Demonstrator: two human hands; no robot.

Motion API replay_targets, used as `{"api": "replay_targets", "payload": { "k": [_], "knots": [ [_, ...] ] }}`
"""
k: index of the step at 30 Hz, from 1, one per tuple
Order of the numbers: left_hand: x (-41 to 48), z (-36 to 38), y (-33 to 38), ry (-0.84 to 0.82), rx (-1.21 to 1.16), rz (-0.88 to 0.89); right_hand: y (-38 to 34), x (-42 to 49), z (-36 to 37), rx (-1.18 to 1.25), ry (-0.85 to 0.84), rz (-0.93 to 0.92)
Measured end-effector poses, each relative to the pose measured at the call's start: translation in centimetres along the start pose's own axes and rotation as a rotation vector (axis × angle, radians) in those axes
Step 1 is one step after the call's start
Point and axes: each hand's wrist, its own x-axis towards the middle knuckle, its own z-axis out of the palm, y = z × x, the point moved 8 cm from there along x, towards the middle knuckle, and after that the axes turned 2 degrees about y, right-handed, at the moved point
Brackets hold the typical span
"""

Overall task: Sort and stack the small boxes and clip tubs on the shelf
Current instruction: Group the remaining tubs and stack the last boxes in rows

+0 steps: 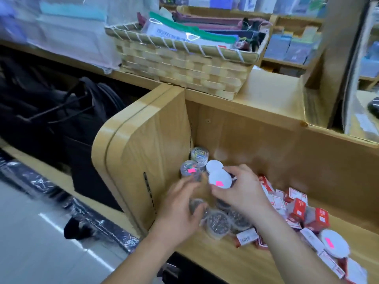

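Right hand: pinches a white-lidded tub by its rim, at the far left of the shelf.
Left hand: reaches among the clear tubs; blur hides whether it grips one.
Clear tubs: clustered in the left corner.
Red-and-white boxes: heaped loosely on the right.
Woven basket: on the ledge above, further back.

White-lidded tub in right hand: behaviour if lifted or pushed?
White-lidded tub: rigid-looking and round, so probably stiff and apt to roll on its side. Small, merely pinched by the right hand, so likely light. Its smooth plastic may slip.
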Motion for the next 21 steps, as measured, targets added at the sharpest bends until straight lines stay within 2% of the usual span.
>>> {"api": "replay_targets", "payload": {
  "k": [4,8,10,14,18,21],
  "knots": [
    [-1.8,-0.5,-3.0,0.006,0.057,-0.070,0.7,2.1,3.5,-0.262,-0.068,0.022],
    [-2.3,0.2,-3.7,-0.004,0.009,-0.099,0.5,2.9,4.6,-0.238,0.012,-0.014],
    [-2.3,0.7,-3.7,-0.016,0.014,-0.100,0.6,2.9,4.5,-0.345,0.063,-0.030],
    [-2.7,1.7,-3.8,-0.050,0.048,-0.083,0.8,2.4,5.8,-0.593,0.028,-0.083],
    [-3.1,2.1,-3.6,-0.046,0.050,-0.059,0.0,2.7,6.1,-0.609,0.005,-0.084],
    [-2.9,2.0,-3.3,-0.048,0.093,-0.049,-0.2,2.0,4.4,-0.433,0.073,-0.118]
  ]
}}
